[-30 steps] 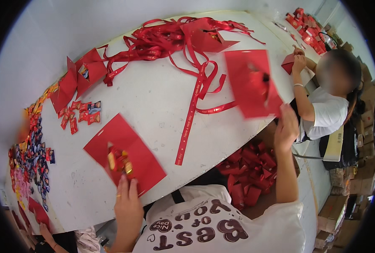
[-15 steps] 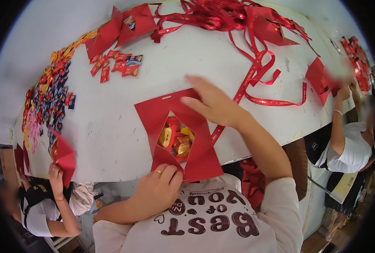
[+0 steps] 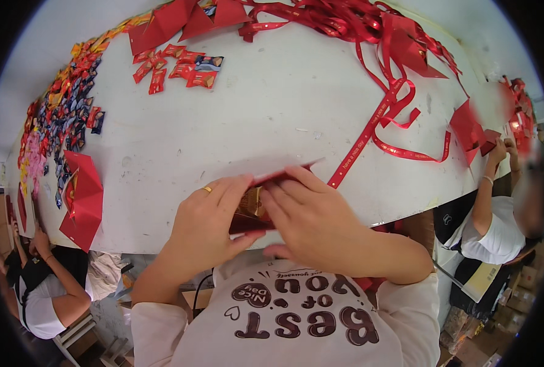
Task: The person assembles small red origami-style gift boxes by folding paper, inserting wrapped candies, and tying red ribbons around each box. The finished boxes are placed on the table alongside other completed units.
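A red folded-paper gift box stands at the table's near edge, held between my two hands. Gold-wrapped candy shows through its opening. Around the box's left side curl the fingers of my left hand, which wears a gold ring. My right hand covers the right side and part of the top, its fingers bent over the upper edge. Much of the box is hidden behind both hands. Just beyond my right hand, a red printed ribbon lies across the table.
Wrapped candies lie at the back left, with a long candy pile along the left edge. Other red boxes stand around the table. Tangled ribbon fills the back. Co-workers sit at left and right.
The box was spread wider and now has its sides drawn up. Both hands have closed around it, the right coming down and the left moving up. The left co-worker has released a red box.
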`<state>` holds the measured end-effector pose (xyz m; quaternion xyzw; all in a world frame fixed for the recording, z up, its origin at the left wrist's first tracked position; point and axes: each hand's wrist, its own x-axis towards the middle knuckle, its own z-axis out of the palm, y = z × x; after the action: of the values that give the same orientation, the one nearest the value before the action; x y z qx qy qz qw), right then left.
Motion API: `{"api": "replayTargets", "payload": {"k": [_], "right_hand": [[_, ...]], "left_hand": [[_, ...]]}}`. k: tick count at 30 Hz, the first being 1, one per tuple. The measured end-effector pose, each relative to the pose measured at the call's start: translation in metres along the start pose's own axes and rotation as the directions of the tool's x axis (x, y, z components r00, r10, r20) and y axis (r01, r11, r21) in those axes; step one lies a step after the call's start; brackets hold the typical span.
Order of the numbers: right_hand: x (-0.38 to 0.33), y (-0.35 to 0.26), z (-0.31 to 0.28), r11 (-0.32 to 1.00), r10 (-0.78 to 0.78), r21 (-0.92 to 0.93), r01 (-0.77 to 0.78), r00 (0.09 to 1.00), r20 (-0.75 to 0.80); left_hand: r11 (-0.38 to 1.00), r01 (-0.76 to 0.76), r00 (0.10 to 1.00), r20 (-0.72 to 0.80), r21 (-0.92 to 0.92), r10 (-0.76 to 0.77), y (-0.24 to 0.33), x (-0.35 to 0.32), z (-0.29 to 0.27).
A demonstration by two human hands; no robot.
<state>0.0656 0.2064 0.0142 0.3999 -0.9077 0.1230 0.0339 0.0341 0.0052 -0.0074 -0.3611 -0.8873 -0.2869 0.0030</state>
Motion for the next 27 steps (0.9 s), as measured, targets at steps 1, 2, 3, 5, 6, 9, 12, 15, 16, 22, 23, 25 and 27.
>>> {"api": "replayTargets", "payload": {"k": [1,2,3,5,6,9,12,15,16,22,23,25,27], "right_hand": [[0.001,0.0,0.005,0.969,-0.005,-0.246,0.027,0.996,0.09],[0.0,0.001,0.008,0.972,-0.065,-0.216,0.088,0.992,0.11],[-0.002,0.003,0.013,0.987,0.133,0.09,-0.131,0.991,-0.018],[-0.012,0.012,0.021,0.658,0.501,0.684,-0.315,0.861,-0.086],[-0.021,0.017,0.024,0.811,0.474,0.511,-0.285,0.831,-0.29],[-0.038,0.033,0.037,0.549,0.601,0.77,-0.325,0.794,-0.095],[-0.039,0.043,0.054,0.504,0.505,0.855,-0.121,0.845,-0.178],[-0.036,0.042,0.067,0.543,0.491,0.833,-0.106,0.845,-0.213],[-0.039,0.042,0.068,0.553,0.512,0.822,-0.133,0.833,-0.21],[-0.114,0.086,0.03,0.758,0.641,0.445,-0.478,0.672,-0.371],[-0.126,0.099,0.024,0.762,0.646,0.386,-0.52,0.651,-0.399],[-0.143,0.121,0.01,0.609,0.776,0.308,-0.73,0.471,-0.419],[-0.139,0.134,0.008,0.448,0.869,0.357,-0.82,0.305,-0.389]], "left_hand": [[0.999,0.048,0.999,-0.008,0.001,-0.048,0.0,-0.001,0.002],[0.999,0.024,1.0,-0.013,-0.021,-0.024,-0.003,-0.001,0.003],[0.998,0.021,1.0,-0.009,-0.051,-0.021,-0.006,-0.002,0.004],[0.995,-0.015,1.0,-0.026,-0.1,0.013,-0.014,-0.001,0.003],[0.992,-0.048,0.998,-0.048,-0.117,0.042,-0.016,0.0,0.002],[0.986,-0.041,0.999,-0.03,-0.164,0.036,-0.013,0.001,-0.001],[1.0,-0.015,1.0,-0.01,-0.014,0.015,-0.001,0.003,0.001],[1.0,-0.024,0.998,-0.064,-0.006,0.024,0.002,0.012,0.007],[0.999,0.021,0.997,-0.077,-0.034,-0.023,0.001,0.016,0.008],[0.987,0.151,0.987,-0.055,-0.052,-0.154,-0.018,0.017,-0.009],[0.982,0.185,0.981,-0.054,-0.043,-0.187,-0.019,0.015,-0.011],[0.986,0.168,0.985,-0.046,-0.002,-0.168,-0.019,0.013,-0.008],[0.983,0.18,0.98,-0.089,0.027,-0.177,-0.016,0.011,-0.001]]}}
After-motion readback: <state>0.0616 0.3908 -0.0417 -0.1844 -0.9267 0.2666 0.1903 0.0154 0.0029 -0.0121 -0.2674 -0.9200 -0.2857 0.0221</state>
